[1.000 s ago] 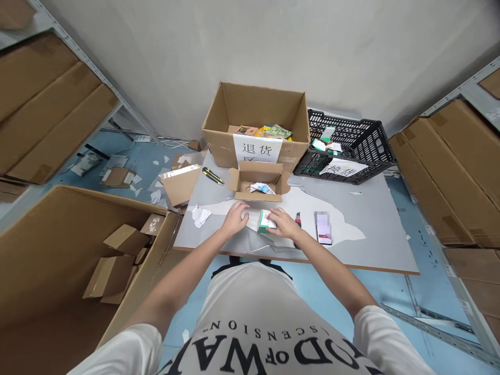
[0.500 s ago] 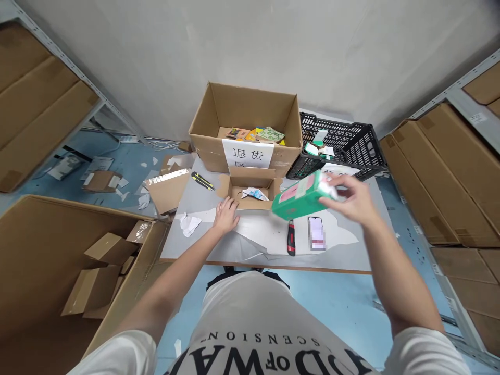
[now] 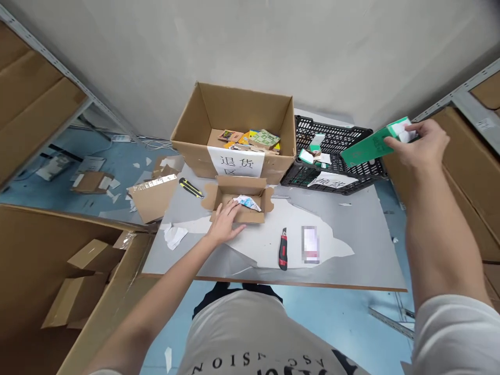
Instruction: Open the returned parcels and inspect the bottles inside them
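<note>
A long green box (image 3: 369, 148) with a white end is in my right hand (image 3: 424, 140), gripped at that end. Its far end tilts down over the right side of the black plastic crate (image 3: 357, 136). My left hand (image 3: 225, 224) rests with fingers spread at the front edge of a small open cardboard box (image 3: 255, 214). Inside that box lies a crumpled white and blue wrapper (image 3: 249, 202). In the crate are other green and white boxes (image 3: 314, 153), at its left end.
A large carton (image 3: 187, 151) holding colourful packets stands behind the small box. On the table lie a red-black box cutter (image 3: 283, 250), a phone (image 3: 311, 244), a yellow-black cutter (image 3: 191, 188) and crumpled paper (image 3: 175, 236). A big carton (image 3: 125, 271) stands at the left.
My right hand has carried the green box from above the table rightward and back to the crate. My left hand has shifted slightly at the small box's front. The view has shifted.
</note>
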The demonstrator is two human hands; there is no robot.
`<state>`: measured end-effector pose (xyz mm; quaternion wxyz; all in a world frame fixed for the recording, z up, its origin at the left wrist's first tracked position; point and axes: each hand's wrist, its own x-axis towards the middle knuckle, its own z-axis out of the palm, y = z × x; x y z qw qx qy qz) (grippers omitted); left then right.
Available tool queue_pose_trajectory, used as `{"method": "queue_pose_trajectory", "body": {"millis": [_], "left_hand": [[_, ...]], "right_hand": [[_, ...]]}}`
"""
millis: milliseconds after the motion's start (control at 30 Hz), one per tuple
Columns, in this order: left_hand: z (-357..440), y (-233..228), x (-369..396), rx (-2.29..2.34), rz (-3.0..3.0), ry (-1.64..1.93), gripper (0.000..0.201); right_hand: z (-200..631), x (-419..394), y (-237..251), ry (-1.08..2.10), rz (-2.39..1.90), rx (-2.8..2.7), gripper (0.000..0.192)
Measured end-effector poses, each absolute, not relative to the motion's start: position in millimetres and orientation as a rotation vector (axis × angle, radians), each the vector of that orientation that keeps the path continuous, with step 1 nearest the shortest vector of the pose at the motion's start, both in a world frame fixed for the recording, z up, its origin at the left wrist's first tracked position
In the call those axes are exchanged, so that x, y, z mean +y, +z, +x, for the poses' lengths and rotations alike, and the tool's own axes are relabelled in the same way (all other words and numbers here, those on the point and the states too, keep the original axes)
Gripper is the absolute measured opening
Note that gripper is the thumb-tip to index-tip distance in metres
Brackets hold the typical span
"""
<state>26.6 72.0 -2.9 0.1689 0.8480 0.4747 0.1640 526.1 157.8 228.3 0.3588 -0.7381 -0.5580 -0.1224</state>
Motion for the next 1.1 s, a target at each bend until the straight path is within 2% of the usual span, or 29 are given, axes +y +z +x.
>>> {"method": "queue_pose_trajectory", "body": {"millis": [133, 267, 533, 1100], "left_hand": [[73, 8, 94, 1.263, 2.373, 0.549, 0.062], [108, 11, 101, 1.197, 2.326, 0.620, 0.054], [121, 4, 96, 1.259, 2.261, 0.719, 0.053], [139, 3, 96, 1.281, 2.242, 0.796, 0.050]], "right_hand": [[536, 183, 194, -0.286, -2.085, -1.376, 0.031], [554, 216, 158, -0.269, -2.245, -1.252, 0.039], [557, 246, 82, -0.084, -2.440, -1.202, 0.039], [553, 246, 84, -0.126, -2.682, -1.252, 0.043]]}}
